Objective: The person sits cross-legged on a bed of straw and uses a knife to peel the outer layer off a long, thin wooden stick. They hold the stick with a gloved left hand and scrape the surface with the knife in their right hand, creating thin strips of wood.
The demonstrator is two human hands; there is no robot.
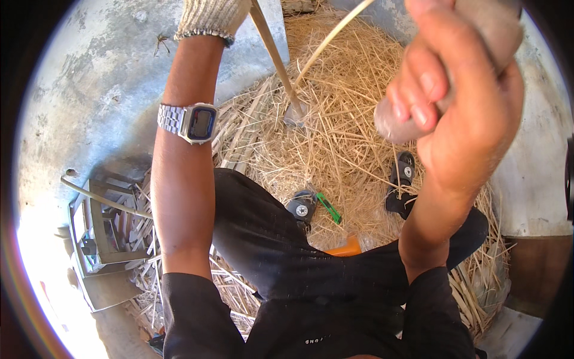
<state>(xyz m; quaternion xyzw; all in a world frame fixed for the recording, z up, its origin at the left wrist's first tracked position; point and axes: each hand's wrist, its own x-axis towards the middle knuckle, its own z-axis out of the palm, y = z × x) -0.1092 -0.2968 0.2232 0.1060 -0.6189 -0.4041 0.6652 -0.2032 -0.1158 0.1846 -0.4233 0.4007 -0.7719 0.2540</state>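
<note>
Left hand (212, 18): gloved, cut off by the view's upper edge; fingers out of sight, hold cannot be told
Right hand (466, 90): bare fingers closed around a thick grey-brown rod (393, 128), upper right
Rod axis: diagonal, blunt end down-left
Cane strips (271, 45): two, upper centre, long axes converging downward in a V
Edges: pale wall (89, 113) at left
Open room: above the straw (353, 78), between the hands, crossed by the strips

Both forearms (182, 203) reach upward, hands (469, 102) raised, the right's fingers (426, 78) curled.
</note>
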